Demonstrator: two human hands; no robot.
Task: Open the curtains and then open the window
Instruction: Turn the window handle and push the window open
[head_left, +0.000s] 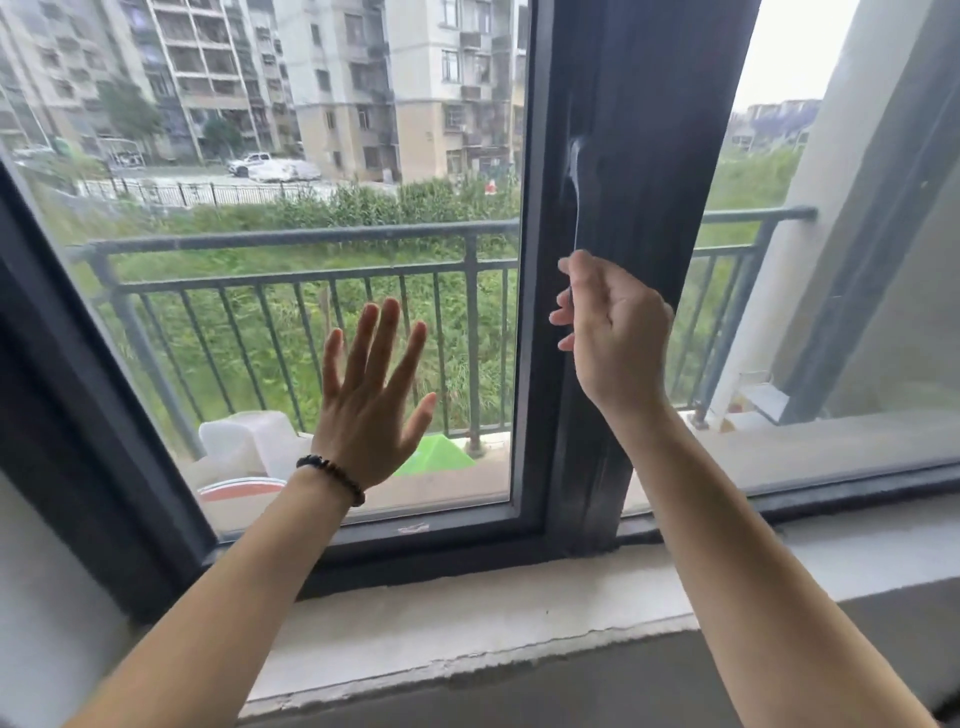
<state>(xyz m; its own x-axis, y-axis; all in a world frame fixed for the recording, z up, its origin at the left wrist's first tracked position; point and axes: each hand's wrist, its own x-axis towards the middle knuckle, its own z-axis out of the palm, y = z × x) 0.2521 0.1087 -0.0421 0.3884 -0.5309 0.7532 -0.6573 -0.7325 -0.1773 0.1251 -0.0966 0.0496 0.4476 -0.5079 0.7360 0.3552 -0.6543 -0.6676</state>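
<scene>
- Window handle (575, 208) runs upright on the dark frame (613, 364); right hand (613, 332) curls loosely on its lower end.
- Left hand (371, 395) spread flat at the pane (260, 234).
- Pale concrete sill (467, 618) lies near.

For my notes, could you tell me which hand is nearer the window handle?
Right. The right hand curls around the lower end of the window handle; the left hand is spread open against the glass, off to its left.

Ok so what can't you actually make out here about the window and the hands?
- Handle, head view: motion-blurred; its shape and position are unclear.
- Right hand: curled fingers hide whether it grips the handle's lower end.
- Left hand: spread open before the glass pane; touching or not, cannot tell.
- Curtains: none in view, beyond the picture's edges.
</scene>
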